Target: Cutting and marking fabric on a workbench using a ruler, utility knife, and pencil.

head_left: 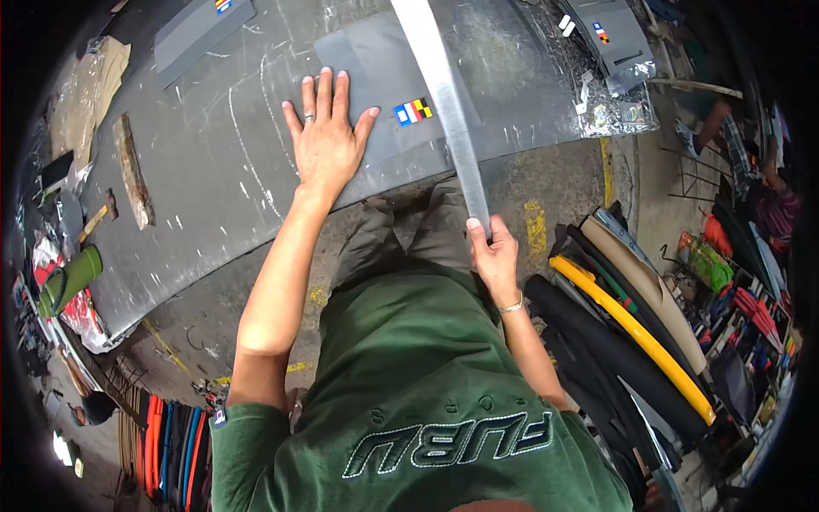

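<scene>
My left hand (328,147) lies flat with fingers spread, a ring on one finger. It presses on the edge of a thin dark grey sheet (375,68) on the table. A small patch of coloured flags (413,112) marks that sheet, to the right of my left thumb. A long metal straightedge (461,141) crosses the sheet's right side and overhangs the table's near edge. Its near end is pinched between the thumb and fingers of my right hand (496,256), just off the table. The far end of the straightedge runs out of view at the top.
On the dark worktable (205,196) are a wooden strip (134,171), a hammer (95,219), and grey pieces (200,38) far left. More grey pieces (610,38) and clear plastic (621,115) lie far right. Rolled material, including a yellow roll (636,341), stands at right. People are at both sides.
</scene>
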A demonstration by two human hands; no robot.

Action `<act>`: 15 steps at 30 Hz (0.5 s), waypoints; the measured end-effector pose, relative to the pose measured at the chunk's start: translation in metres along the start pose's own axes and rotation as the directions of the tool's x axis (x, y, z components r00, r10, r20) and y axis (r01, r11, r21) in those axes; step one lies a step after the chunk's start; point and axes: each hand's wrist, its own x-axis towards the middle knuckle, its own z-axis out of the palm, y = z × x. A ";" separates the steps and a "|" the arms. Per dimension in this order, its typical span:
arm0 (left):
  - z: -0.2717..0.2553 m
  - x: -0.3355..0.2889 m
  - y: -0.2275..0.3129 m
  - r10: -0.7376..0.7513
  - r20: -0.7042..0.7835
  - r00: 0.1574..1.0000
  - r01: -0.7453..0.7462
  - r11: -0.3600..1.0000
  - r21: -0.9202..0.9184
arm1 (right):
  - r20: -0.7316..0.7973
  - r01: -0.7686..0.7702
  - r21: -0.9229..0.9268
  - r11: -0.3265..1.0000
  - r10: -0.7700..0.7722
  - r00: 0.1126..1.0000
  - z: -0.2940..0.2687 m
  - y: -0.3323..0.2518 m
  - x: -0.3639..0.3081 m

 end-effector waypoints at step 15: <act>0.004 0.085 0.035 0.248 0.023 0.969 -0.241 0.958 -0.156 | -0.080 0.343 -0.111 0.933 -0.353 0.932 -0.089 -0.077 0.110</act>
